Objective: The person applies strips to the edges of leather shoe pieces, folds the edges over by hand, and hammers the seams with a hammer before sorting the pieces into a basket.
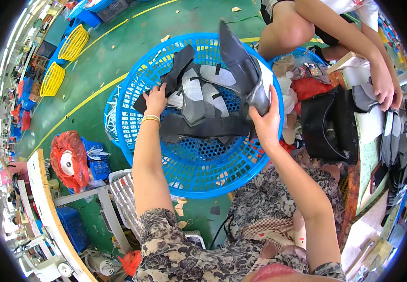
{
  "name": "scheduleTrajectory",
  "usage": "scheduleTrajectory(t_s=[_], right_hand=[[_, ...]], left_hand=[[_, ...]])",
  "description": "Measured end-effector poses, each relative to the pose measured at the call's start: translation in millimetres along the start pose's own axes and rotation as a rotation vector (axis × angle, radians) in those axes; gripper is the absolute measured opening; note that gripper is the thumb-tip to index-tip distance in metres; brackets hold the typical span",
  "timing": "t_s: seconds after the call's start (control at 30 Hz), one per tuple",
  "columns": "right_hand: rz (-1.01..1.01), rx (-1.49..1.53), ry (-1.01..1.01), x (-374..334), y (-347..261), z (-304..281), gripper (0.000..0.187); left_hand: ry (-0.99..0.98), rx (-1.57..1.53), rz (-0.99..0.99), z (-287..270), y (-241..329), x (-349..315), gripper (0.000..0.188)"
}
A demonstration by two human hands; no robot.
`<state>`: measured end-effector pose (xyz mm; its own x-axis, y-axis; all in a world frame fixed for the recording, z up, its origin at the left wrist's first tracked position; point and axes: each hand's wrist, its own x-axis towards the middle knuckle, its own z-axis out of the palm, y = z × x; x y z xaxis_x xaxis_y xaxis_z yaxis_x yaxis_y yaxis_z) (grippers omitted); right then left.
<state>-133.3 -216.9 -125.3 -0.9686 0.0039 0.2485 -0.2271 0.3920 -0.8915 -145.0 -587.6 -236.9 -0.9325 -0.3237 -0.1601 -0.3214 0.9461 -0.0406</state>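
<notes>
A large round blue plastic basket [199, 189] stands in front of me, holding several cut pieces of black, dark grey and light grey sheet material. My right hand [267, 117] grips a stack of dark grey pieces [241, 58] at the basket's right side, thumb on the near face. The stack's tip rises above the far rim. At the left inside wall, my left hand [154, 101] has its fingers closed on a black piece [140, 104]. Grey pieces [194, 96] and a long black strip [203, 129] lie between my hands.
At right, a person's hand [383, 91] touches grey pieces on a cluttered bench, beside an open black bag [328, 124]. Yellow baskets [53, 79] stand far left on the green floor. A red plastic bag [69, 157] and a wooden table edge [48, 202] are at left.
</notes>
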Motion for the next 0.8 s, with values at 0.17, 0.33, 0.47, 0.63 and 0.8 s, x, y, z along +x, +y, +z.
scheduleTrajectory(t_s=[0.17,0.33,0.47,0.63,0.8], right_hand=[[0.082,0.128,-0.063,1.9,-3.0,13.0,0.08],[0.733,0.458,-0.283,-16.4,7.4,6.4,0.081],[0.706,0.532,-0.224,-6.6,-26.9,-24.5,0.079],[0.348,0.43,-0.117,10.8,-41.8,-29.9,0.08],[0.024,0.23,-0.071,33.8,-68.0,-15.6,0.079]], left_hand=[[0.189,0.194,0.166,19.0,-1.5,-1.7,0.067],[0.186,0.253,0.208,2.9,-16.0,-12.8,0.043],[0.366,0.241,0.183,-90.5,-8.4,-34.8,0.041],[0.626,-0.103,0.082,-157.5,3.0,-94.8,0.047],[0.86,-0.98,0.023,-154.0,-13.1,-111.0,0.047]])
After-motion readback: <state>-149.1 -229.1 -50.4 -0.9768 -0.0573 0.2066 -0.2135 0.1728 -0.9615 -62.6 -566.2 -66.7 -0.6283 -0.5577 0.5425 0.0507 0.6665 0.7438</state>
